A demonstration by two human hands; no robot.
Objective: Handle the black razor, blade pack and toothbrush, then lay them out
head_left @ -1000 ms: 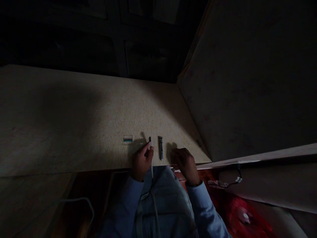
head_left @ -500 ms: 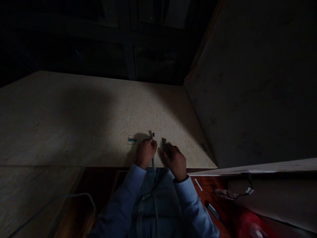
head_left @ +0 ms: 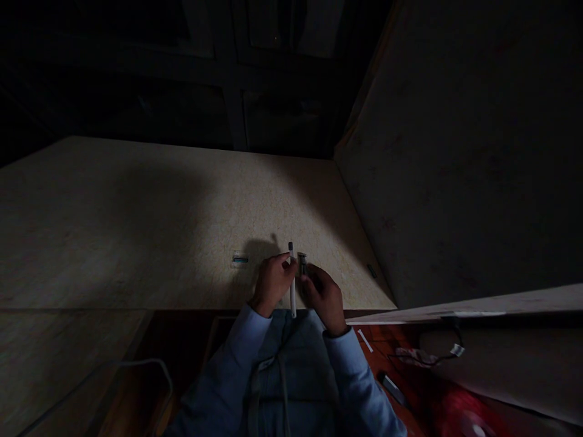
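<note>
My left hand (head_left: 274, 280) is closed around a white toothbrush (head_left: 293, 297) with a dark head. The brush stands nearly upright in the view, its handle end reaching past the table's front edge. Close to its right, my right hand (head_left: 324, 297) pinches what looks like a razor (head_left: 303, 262), its T-shaped head pointing away from me. The fingers hide most of the razor's handle. To the left of my left hand lies a small clear case (head_left: 240, 260) with a teal strip in it.
A small dark bar (head_left: 372, 271) lies on the pale tabletop (head_left: 191, 243) near the right-hand wall (head_left: 455, 182). A grey cable (head_left: 136, 362) curves at the lower left. On the reddish floor at right are a white strip (head_left: 365, 341) and a red item (head_left: 469, 413).
My left hand has moved right with the toothbrush, bringing it closer to the razor. More of the brush's handle end shows now. The right hand has barely shifted.
</note>
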